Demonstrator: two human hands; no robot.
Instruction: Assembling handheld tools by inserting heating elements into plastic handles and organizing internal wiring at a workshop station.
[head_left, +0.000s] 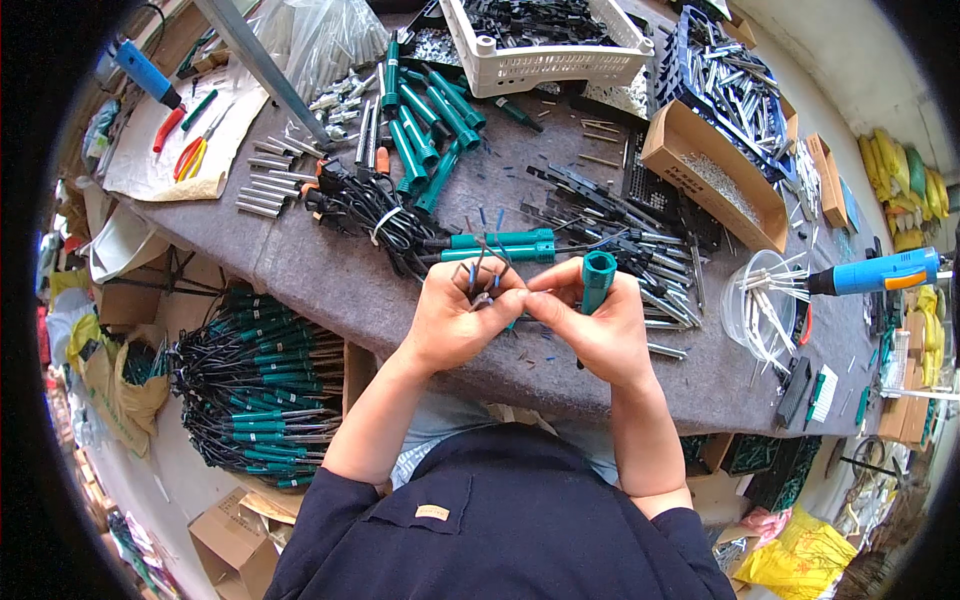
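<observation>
Grey, fabric-covered counter (310, 275) carries numerous loose parts; the bundle of black cable (378, 218) bound with a white tie serves as reference. Left hand (458, 315), near and to the right of the bundle, has its fingers curled closed around several thin dark wires (476, 268) whose ends project upward. Right hand (604, 325), farther right of the bundle, has its fingers wrapped around a dark green, hollow tubular handle (598, 281), held with its open end upward. Thumbs and forefingers of both hands meet between these two items; whether a small part is pinched there cannot be told. Two green cylindrical handles (505, 245) lie side by side just right of the bundle, beyond the hands. Further green handles (425, 125) are piled beyond the bundle, and short silver metal tubes (265, 190) lie to its left. Well to the right of the bundle stand a clear round plastic tub (735, 292) holding white sticks (770, 312) and, past it, a blue heat gun (875, 273). Below the bundle, off the counter, green-handled tools with black cords (265, 400) are stacked.
</observation>
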